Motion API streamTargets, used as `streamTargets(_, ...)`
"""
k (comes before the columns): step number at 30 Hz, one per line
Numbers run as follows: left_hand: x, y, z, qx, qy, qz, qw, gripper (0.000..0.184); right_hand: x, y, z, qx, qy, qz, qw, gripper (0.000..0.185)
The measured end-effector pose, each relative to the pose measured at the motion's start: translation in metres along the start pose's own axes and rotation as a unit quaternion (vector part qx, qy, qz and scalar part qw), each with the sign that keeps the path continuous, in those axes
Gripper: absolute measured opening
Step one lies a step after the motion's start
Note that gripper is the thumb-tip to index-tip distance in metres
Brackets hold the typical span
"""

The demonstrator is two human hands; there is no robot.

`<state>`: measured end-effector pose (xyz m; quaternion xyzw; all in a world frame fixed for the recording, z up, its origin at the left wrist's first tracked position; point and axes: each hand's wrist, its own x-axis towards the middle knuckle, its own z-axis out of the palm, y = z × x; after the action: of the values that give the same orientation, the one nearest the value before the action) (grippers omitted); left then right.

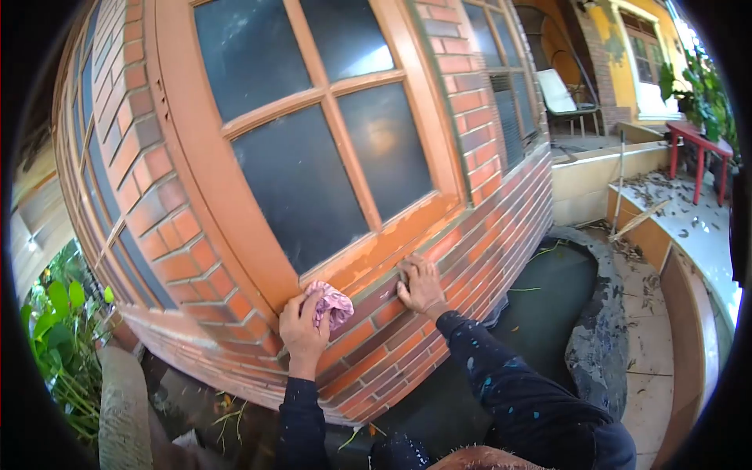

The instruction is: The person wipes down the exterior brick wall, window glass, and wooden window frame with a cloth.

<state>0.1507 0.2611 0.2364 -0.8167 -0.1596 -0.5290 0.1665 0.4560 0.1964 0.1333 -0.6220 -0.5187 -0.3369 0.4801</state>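
The L hand has the pink cloth pinched btw. thumb and fingers, in a bunch, at the lower corner of the frame, near the sill. From here beside the wall I judge it is v. light and soft, w/ no stiffness, so it cannot break, but loose folds could slip out or catch on the rough brick edges. Best hold is prob. in the middle of the bunch, w/ one flat fold under the fingertips. The R hand rests on the sill, fingers bent; I cannot tell if it pinches sth. small there. The pond lies below, so a dropped cloth could get wet, I think.
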Motion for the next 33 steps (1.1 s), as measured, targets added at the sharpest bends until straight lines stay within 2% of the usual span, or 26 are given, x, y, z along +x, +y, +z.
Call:
streamTargets(2,-0.006,-0.007,0.016,0.056,-0.008,0.021,0.998,0.044,0.002,-0.003,-0.003,0.010,-0.012,0.004,1.000,0.049)
streamTargets(15,-0.006,-0.002,0.013,0.031,0.014,0.016,0.999,0.042,-0.001,-0.015,-0.006,0.020,-0.004,0.030,0.999,0.047)
streamTargets(22,0.003,-0.006,0.014,0.046,0.025,0.007,0.999,0.042,0.016,-0.015,-0.017,0.027,0.006,-0.019,0.999,0.043)
streamTargets(25,-0.004,0.003,0.016,0.048,0.008,-0.012,0.999,0.040,0.003,-0.014,-0.030,0.017,-0.022,-0.020,0.999,0.046)
streamTargets(28,-0.002,0.005,0.017,0.050,-0.016,-0.045,0.998,0.042,0.004,-0.020,-0.038,0.028,-0.067,0.018,0.997,0.049)
streamTargets(30,0.000,0.009,0.016,0.037,-0.048,-0.076,0.995,0.043,0.017,-0.026,-0.054,-0.045,-0.145,0.009,0.988,0.054)
streamTargets(32,0.003,0.013,0.014,0.057,-0.062,-0.126,0.988,0.043,0.025,-0.034,-0.070,-0.050,-0.194,0.016,0.980,0.057)
streamTargets(33,0.006,0.017,0.012,0.054,-0.082,-0.151,0.984,0.043,0.026,-0.037,-0.082,-0.026,-0.279,0.050,0.959,0.056)
